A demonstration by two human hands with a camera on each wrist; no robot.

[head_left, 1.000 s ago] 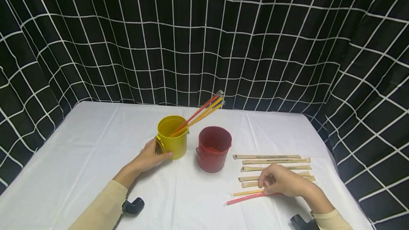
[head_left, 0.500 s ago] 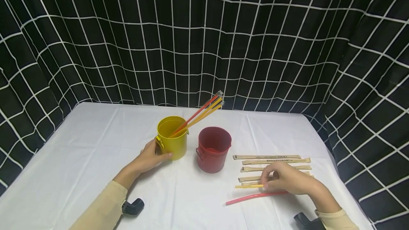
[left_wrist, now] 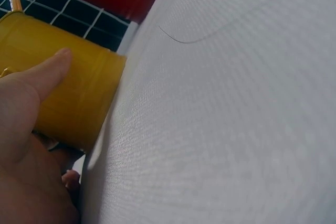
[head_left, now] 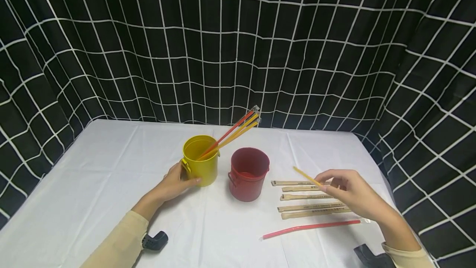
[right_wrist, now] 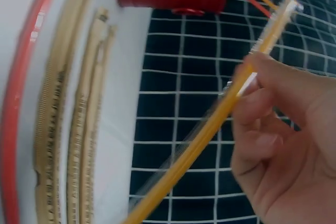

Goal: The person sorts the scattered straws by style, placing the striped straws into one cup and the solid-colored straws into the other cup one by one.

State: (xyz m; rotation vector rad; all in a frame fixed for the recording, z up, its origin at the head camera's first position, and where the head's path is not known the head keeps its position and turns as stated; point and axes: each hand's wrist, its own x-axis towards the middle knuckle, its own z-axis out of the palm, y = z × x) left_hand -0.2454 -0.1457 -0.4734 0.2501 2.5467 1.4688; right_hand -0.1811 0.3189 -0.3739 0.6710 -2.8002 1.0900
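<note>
My right hand (head_left: 351,189) pinches a yellow drinking straw (head_left: 306,175) between thumb and fingertips, raised above the paper-wrapped straws. In the right wrist view a clear plastic sleeve shows along this yellow straw (right_wrist: 194,150), which slants across the picture. My left hand (head_left: 172,185) grips a small yellow bucket (head_left: 207,173) by its side, the thumb (left_wrist: 55,72) laid along the wall in the left wrist view and the other fingers mostly hidden behind it. Orange-red and yellow straws (head_left: 238,132) in clear wrappers lean out of the yellow bucket to the right.
Right of the yellow bucket stands a red bucket (head_left: 248,187) with nothing visible inside. Several paper-wrapped straws (head_left: 310,208) lie in a row on the white cloth (head_left: 223,235). A pinkish-red straw (head_left: 312,227) lies nearest the front. Behind the table hangs a black gridded curtain (head_left: 230,53).
My right hand has picked the yellow straw up from beside the red one and carried it up, away from the front edge and rightward, tilting it. The left hand and both buckets stay put.
</note>
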